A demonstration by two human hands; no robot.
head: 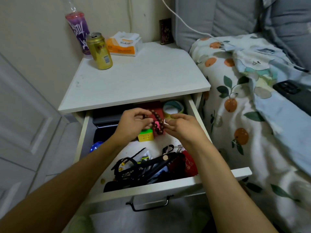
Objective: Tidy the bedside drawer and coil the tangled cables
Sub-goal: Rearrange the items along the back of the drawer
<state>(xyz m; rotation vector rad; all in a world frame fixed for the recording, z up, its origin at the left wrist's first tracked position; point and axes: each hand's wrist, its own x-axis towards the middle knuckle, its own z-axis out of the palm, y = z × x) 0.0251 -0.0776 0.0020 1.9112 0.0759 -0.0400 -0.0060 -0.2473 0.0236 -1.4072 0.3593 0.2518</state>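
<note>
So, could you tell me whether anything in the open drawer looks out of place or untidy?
Yes: at the front of the drawer, a heap of black cables lies tangled, loops crossing over a red item. Behind it, both hands, left hand and right hand, hold a brown bead bracelet.

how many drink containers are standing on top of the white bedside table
2. A purple plastic tumbler in the back left corner by the wall, and an opened gold metal can just in front of it. None seems hidden.
</note>
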